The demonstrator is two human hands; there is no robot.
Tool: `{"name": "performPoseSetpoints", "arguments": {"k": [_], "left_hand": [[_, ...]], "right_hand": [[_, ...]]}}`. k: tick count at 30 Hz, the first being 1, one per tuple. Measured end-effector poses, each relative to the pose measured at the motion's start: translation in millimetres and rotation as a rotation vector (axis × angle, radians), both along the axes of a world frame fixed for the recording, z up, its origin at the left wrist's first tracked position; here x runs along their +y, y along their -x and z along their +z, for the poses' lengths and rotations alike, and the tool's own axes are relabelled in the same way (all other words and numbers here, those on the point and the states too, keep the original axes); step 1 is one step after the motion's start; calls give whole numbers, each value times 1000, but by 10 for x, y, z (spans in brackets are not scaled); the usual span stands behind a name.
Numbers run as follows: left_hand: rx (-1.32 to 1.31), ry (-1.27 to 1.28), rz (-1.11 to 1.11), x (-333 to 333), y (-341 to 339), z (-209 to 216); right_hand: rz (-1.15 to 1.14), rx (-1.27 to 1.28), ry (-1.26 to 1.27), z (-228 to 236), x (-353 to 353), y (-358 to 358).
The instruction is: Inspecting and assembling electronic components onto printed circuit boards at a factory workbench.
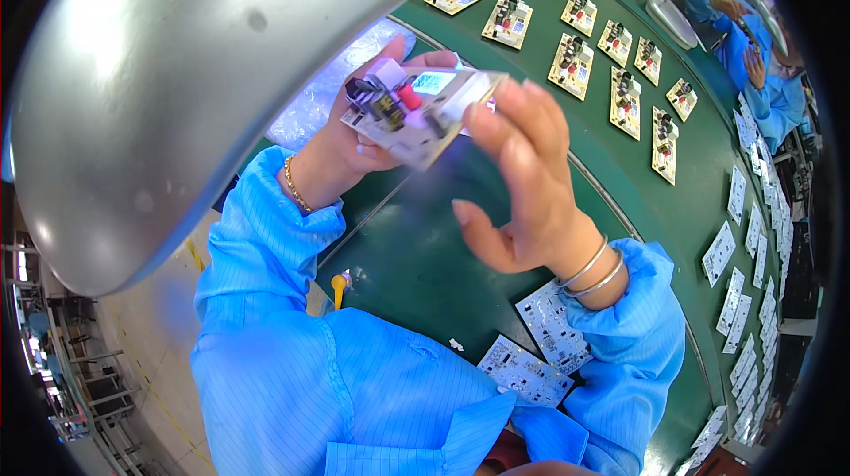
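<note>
My left hand point(341, 126) grips a circuit board point(416, 135) from its left side and holds it tilted above the green table. Tall parts stand on the board: a white block, a red component, dark cylinders and a lit or shiny bluish rectangle. Its outline is slightly blurred. Beside the board's right end is my right hand point(527, 184), fingers and thumb spread apart, with nothing between them. Whether its fingertips touch the board's edge I cannot make out. Below my right forearm, two white circuit boards point(522, 374) lie on the table.
A large silver lamp-like housing point(195, 77) fills the upper left. Clear plastic wrap point(305, 117) lies behind my left hand. Populated boards point(571, 66) spread across the green table point(682, 237), with rows of white boards point(719, 253) at right. A yellow-handled tool point(338, 288) lies near me. A co-worker point(766, 69) sits far right.
</note>
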State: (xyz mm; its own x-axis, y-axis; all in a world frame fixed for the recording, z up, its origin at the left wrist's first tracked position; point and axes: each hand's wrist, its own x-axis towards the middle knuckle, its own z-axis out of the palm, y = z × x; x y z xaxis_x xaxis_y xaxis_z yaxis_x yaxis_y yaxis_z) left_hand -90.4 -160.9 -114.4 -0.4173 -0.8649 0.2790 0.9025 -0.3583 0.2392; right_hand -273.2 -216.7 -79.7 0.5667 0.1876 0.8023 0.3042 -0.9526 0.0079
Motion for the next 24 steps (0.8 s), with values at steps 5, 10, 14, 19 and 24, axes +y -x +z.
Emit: {"name": "performPoseSetpoints", "arguments": {"k": [5, 10, 14, 19, 24], "left_hand": [[-6, -87, 16, 19, 36, 19], [-240, -69, 339, -2, 41, 14], [-456, -33, 447, -40, -20, -7], [-391, -150, 464, -139, 32, -132], [-241, -160, 115, -210, 57, -253]], "right_hand": [[177, -161, 10, -94, -29, -53], [-118, -16, -180, 117, -100, 92], [-143, 65, -459, 35, -325, 107], [-37, 173, -718, 33, -268, 133], [-56, 95, -641, 115, -57, 126]]}}
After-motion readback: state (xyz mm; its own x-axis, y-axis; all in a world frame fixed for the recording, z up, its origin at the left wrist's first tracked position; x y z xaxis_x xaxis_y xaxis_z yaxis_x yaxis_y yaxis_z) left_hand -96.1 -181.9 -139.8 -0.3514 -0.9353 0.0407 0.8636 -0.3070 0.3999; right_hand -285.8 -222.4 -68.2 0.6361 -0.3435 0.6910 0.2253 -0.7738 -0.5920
